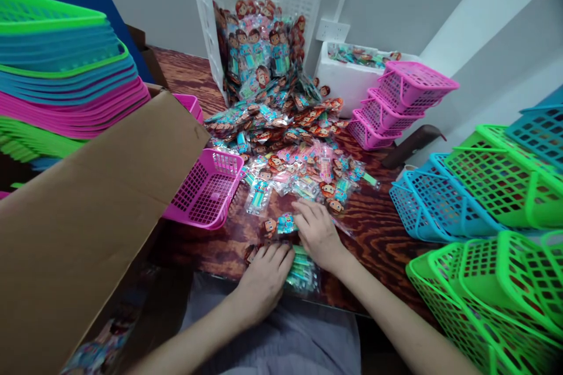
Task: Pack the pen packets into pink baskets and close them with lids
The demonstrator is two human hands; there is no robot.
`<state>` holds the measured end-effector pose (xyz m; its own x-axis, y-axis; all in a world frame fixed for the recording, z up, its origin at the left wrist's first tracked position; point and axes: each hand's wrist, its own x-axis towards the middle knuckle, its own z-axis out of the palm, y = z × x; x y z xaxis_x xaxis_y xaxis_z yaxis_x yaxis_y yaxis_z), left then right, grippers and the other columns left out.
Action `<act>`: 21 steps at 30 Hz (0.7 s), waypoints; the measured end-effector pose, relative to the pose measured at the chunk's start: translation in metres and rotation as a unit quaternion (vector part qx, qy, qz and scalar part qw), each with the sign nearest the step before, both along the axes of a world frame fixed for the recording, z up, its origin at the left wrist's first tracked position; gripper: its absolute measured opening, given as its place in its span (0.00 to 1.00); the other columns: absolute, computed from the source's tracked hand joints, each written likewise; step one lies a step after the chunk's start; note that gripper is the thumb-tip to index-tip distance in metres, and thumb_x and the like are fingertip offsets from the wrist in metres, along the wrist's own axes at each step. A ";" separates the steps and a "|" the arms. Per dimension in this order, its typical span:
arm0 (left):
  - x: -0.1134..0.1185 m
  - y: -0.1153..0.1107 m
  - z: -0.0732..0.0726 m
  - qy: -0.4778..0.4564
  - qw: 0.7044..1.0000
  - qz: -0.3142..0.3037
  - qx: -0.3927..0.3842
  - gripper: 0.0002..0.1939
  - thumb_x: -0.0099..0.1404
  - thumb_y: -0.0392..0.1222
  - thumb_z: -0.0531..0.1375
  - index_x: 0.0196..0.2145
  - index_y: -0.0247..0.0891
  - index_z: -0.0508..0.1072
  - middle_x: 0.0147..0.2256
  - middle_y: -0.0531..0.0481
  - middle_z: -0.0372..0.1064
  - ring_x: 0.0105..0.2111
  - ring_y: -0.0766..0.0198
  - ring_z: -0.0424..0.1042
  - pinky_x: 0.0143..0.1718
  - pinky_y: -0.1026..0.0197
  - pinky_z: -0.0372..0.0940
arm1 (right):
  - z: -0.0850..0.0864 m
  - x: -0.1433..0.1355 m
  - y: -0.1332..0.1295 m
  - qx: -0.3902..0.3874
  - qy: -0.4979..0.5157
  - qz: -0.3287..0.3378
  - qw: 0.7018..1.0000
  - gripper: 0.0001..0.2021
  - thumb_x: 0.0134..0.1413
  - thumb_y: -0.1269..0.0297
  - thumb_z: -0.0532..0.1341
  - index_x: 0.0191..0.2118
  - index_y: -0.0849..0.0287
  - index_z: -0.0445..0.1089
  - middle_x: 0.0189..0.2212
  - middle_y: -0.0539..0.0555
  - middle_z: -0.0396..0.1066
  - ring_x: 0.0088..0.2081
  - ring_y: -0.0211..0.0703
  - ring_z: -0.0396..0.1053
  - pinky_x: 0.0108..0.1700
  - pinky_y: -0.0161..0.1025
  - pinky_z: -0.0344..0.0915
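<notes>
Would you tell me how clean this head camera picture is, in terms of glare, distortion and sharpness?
Head view: bright glints speckle the clear wrappers of the heaped packets; wide-angle stretching slants the green baskets at the right edge; the far top right corner darkens; fine print on the packets is too soft to read.

Clear-wrapped doll-figure packet (281, 225) — turquoise-bodied, lying flat on dark wood (369, 246), more green-and-clear packets (303, 272) bunched below
</notes>
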<state>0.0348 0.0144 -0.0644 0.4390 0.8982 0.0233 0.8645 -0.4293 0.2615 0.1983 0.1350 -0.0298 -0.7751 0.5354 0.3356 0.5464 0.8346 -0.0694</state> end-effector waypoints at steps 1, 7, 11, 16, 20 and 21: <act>0.000 0.001 0.003 0.001 1.000 0.001 -0.007 0.29 0.64 0.33 0.53 0.63 0.32 0.60 0.59 0.37 0.63 0.57 0.47 0.62 0.58 0.47 0.58 | -0.001 -0.001 -0.004 -0.004 -0.005 0.004 1.000 0.10 0.62 0.76 0.51 0.42 0.61 0.68 0.52 0.63 0.68 0.56 0.55 0.59 0.57 0.51 0.55; -0.001 0.000 0.005 -0.012 1.000 -0.003 -0.012 0.30 0.65 0.34 0.53 0.64 0.31 0.58 0.60 0.38 0.61 0.58 0.48 0.60 0.60 0.46 0.56 | -0.019 0.000 -0.018 -0.137 -0.058 -0.073 0.986 0.09 0.53 0.79 0.53 0.37 0.60 0.66 0.35 0.58 0.69 0.38 0.50 0.64 0.42 0.45 0.62; -0.004 -0.003 -0.004 -0.030 1.000 -0.001 0.010 0.30 0.63 0.33 0.54 0.63 0.31 0.60 0.59 0.39 0.62 0.56 0.49 0.61 0.60 0.46 0.55 | -0.018 0.011 -0.027 -0.257 -0.012 -0.105 0.961 0.17 0.57 0.76 0.55 0.53 0.61 0.64 0.46 0.59 0.70 0.50 0.50 0.65 0.52 0.45 0.62; -0.006 -0.006 -0.013 -0.044 0.993 0.006 0.110 0.25 0.65 0.32 0.53 0.60 0.34 0.64 0.58 0.38 0.63 0.60 0.49 0.57 0.64 0.45 0.50 | -0.007 0.020 -0.044 -0.380 0.037 -0.096 0.919 0.15 0.65 0.68 0.54 0.54 0.54 0.69 0.47 0.54 0.70 0.51 0.46 0.65 0.55 0.42 0.62; -0.005 0.002 -0.005 -0.003 0.987 -0.038 0.156 0.31 0.68 0.33 0.51 0.68 0.36 0.54 0.65 0.38 0.55 0.67 0.46 0.47 0.68 0.37 0.33 | -0.011 0.020 -0.047 -0.384 0.053 -0.102 0.916 0.16 0.63 0.74 0.51 0.47 0.56 0.74 0.41 0.55 0.72 0.45 0.45 0.67 0.51 0.42 0.64; -0.004 0.005 -0.001 0.014 0.989 -0.054 0.137 0.33 0.68 0.32 0.50 0.69 0.35 0.50 0.64 0.38 0.56 0.66 0.46 0.50 0.68 0.37 0.31 | -0.012 0.023 -0.043 -0.407 0.055 -0.082 0.908 0.14 0.63 0.73 0.51 0.43 0.57 0.75 0.39 0.54 0.72 0.43 0.44 0.68 0.49 0.41 0.65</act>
